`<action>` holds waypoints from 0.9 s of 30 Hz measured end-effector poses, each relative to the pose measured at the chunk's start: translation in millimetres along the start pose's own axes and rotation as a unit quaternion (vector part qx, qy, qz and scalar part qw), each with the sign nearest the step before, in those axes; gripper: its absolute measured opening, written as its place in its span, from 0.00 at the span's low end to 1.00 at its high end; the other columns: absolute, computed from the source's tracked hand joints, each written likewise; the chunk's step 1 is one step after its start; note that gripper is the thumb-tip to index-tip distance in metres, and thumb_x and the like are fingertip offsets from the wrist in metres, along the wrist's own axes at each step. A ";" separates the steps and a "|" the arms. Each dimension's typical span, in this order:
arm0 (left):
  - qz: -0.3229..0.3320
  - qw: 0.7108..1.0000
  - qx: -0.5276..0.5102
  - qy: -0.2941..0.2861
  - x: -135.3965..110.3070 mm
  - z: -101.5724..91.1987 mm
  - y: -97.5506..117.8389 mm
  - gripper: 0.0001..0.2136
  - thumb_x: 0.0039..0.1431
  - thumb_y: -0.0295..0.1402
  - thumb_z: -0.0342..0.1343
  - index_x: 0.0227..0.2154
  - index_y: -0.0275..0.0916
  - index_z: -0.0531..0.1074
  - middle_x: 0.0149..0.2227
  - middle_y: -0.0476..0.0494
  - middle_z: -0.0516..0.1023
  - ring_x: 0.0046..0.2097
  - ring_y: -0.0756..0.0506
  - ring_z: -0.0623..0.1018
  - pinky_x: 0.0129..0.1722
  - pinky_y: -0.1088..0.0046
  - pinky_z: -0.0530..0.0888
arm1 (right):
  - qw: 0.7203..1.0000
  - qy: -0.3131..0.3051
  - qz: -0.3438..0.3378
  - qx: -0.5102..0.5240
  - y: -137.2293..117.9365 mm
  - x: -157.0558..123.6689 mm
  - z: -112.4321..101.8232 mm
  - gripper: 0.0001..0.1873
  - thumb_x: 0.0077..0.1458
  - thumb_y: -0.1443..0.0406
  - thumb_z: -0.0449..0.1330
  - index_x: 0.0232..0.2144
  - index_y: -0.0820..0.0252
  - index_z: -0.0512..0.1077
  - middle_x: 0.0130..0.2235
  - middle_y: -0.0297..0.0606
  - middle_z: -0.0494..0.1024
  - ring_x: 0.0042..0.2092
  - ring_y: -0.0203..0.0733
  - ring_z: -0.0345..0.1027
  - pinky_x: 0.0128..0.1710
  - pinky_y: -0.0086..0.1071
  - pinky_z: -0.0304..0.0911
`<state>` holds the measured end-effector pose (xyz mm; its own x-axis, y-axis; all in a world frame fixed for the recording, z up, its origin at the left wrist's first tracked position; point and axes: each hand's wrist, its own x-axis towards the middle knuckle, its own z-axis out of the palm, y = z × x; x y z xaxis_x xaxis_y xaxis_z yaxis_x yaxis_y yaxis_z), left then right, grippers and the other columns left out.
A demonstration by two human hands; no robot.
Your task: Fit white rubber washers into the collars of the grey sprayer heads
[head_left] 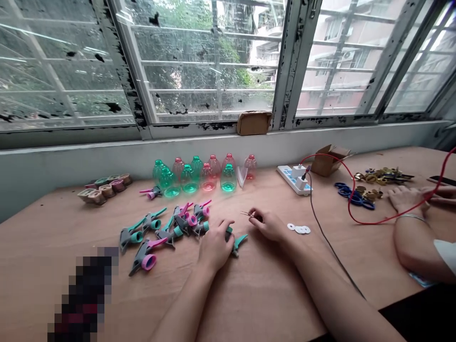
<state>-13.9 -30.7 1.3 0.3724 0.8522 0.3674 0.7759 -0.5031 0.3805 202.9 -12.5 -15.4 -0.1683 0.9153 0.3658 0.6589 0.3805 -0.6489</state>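
The right hand (270, 225) has its fingers (255, 214) drawn together, pinching thin metal pieces (247, 214) whose tips project toward the left hand; their exact form is too small to tell. The left hand (215, 247) is curled down over a teal-and-grey trigger sprayer head (237, 243), which lies on its side on the table (249, 294), with its teal trigger showing just beyond the fingers. The two hands are near each other but not touching.

Directly left of the left hand lies a loose heap of similar sprayer heads (167, 230), some with pink collars and some with teal. Beyond the fingers, a double row of empty teal and pink plastic bottles (195, 176) stands upright along the wall. Right of the right hand are three white flat washers (299, 229). Farther right are a white power strip (292, 179) with plugged-in adapters and a black cable (329, 251) running across the table.

Well to the right, a co-worker's hand (404, 198) rests near a red cable (377, 216), blue plastic parts (354, 196) and brass fittings (383, 175).
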 end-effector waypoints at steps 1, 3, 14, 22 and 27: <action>-0.009 1.000 0.013 -0.007 -0.8 -0.7 3.2 0.15 0.57 0.31 0.53 0.48 0.48 0.70 0.50 0.48 0.74 0.43 0.44 0.77 0.36 0.73 0.71 | 1.000 0.000 -0.001 0.009 1.0 -0.7 0.4 0.11 0.59 0.62 0.53 0.37 0.60 0.73 0.27 0.32 0.75 0.28 0.35 0.65 0.29 0.27 0.57; -0.041 0.998 0.047 -0.015 -1.4 -2.0 8.8 0.16 0.57 0.36 0.54 0.49 0.50 0.70 0.50 0.49 0.74 0.41 0.44 0.78 0.33 0.73 0.70 | 1.000 0.002 -0.005 0.025 2.2 -1.9 2.7 0.11 0.59 0.64 0.53 0.35 0.60 0.75 0.30 0.34 0.77 0.30 0.36 0.67 0.31 0.27 0.58; -0.091 0.993 -0.068 -0.011 4.3 4.6 -0.2 0.14 0.56 0.40 0.55 0.45 0.45 0.72 0.38 0.46 0.80 0.40 0.43 0.78 0.37 0.71 0.69 | 0.998 0.008 -0.059 0.002 -13.2 -1.2 3.0 0.15 0.61 0.61 0.53 0.46 0.56 0.76 0.39 0.39 0.81 0.34 0.38 0.71 0.34 0.28 0.61; -0.032 0.960 -0.278 0.001 14.4 13.2 -8.9 0.14 0.57 0.41 0.55 0.44 0.41 0.72 0.36 0.48 0.78 0.36 0.46 0.77 0.37 0.73 0.71 | 0.993 0.017 -0.114 -0.029 -22.0 -0.4 -6.6 0.13 0.61 0.64 0.54 0.43 0.57 0.76 0.36 0.36 0.81 0.31 0.35 0.70 0.32 0.26 0.59; -0.034 0.946 -0.322 0.001 14.3 16.5 -11.8 0.16 0.54 0.39 0.59 0.45 0.39 0.73 0.38 0.46 0.78 0.35 0.47 0.77 0.35 0.74 0.72 | 0.986 0.018 -0.138 -0.093 -22.8 -2.1 -10.4 0.10 0.59 0.64 0.57 0.38 0.54 0.79 0.34 0.35 0.81 0.30 0.34 0.69 0.30 0.26 0.56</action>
<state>-9.3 -10.2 -12.0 0.3314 0.8856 0.3254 0.3265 -0.4312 0.8411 195.8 -24.4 5.6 -0.3369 0.7734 0.5370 0.7155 0.5810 -0.3879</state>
